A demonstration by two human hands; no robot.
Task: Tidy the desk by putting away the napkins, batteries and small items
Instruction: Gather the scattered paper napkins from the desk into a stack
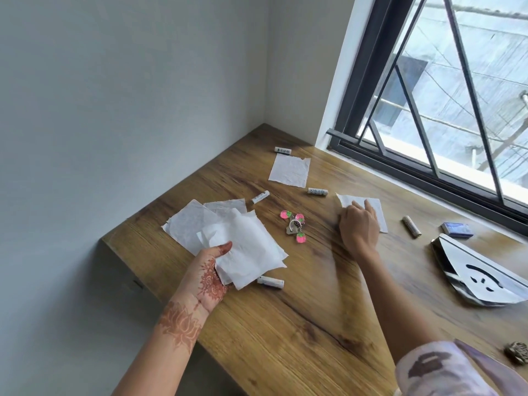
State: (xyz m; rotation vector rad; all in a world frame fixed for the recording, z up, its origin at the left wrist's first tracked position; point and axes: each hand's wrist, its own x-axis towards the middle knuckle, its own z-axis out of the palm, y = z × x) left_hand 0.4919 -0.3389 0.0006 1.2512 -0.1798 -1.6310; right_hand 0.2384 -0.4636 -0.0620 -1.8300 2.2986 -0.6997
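Note:
My left hand (210,274) grips a stack of white napkins (248,252), thumb on top, just above the wooden desk (300,324). Two more napkins (197,221) lie flat beneath and behind the stack. My right hand (358,227) rests on another napkin (374,205) near the window, fingers on the paper. A further napkin (290,170) lies flat toward the far corner. Several white batteries lie scattered: one at the back (283,150), one mid-left (260,196), one mid-right (317,191), one under the held stack (270,282), one to the right (411,226). A pink strawberry keychain (295,226) sits between my hands.
A shiny metal napkin holder (480,275) lies at the right. A small blue box (457,230) sits by the window ledge. A small ornate object (516,352) shows at the lower right edge. Walls close the left and far sides; the desk's front-left edge drops off.

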